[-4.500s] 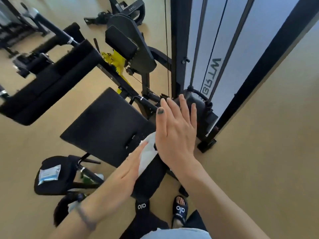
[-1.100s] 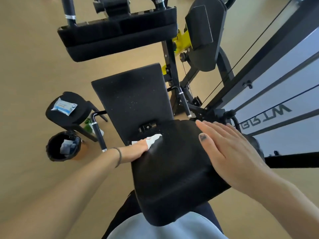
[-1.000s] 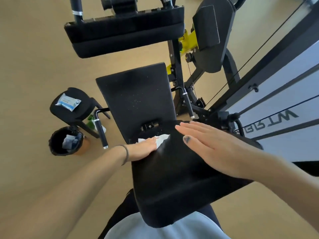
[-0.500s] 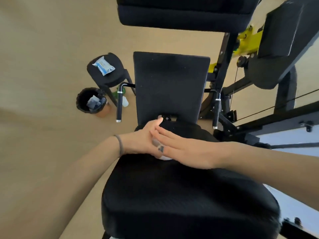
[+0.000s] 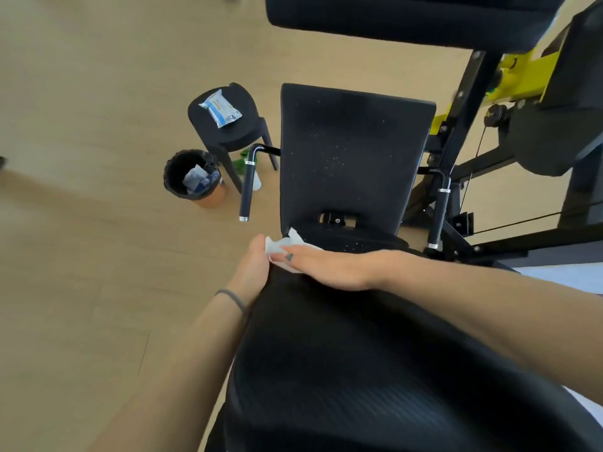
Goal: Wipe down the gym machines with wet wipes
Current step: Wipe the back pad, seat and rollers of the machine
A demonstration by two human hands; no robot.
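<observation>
A white wet wipe (image 5: 275,248) lies bunched at the far left edge of a large black padded cushion (image 5: 359,370) close below me. My left hand (image 5: 254,270) is at that edge and pinches the wipe with its thumb; its fingers are hidden behind the cushion. My right hand (image 5: 326,265) lies flat on the cushion with straight fingers, the fingertips resting on the wipe. Beyond the hands stands the machine's black rectangular pad (image 5: 352,151), speckled with pale spots.
Two black grip handles (image 5: 246,187) (image 5: 439,216) flank the speckled pad. A black stool (image 5: 248,128) on the left carries a pack of wipes (image 5: 220,107); a lined bin (image 5: 169,172) with used wipes stands beside it. A long black pad (image 5: 408,17) and yellow frame parts (image 5: 522,73) are above right.
The view swung round behind the cushion. My left hand slid the wipe to the cushion's left edge, and my right hand came over from the right side to rest on the wipe.
</observation>
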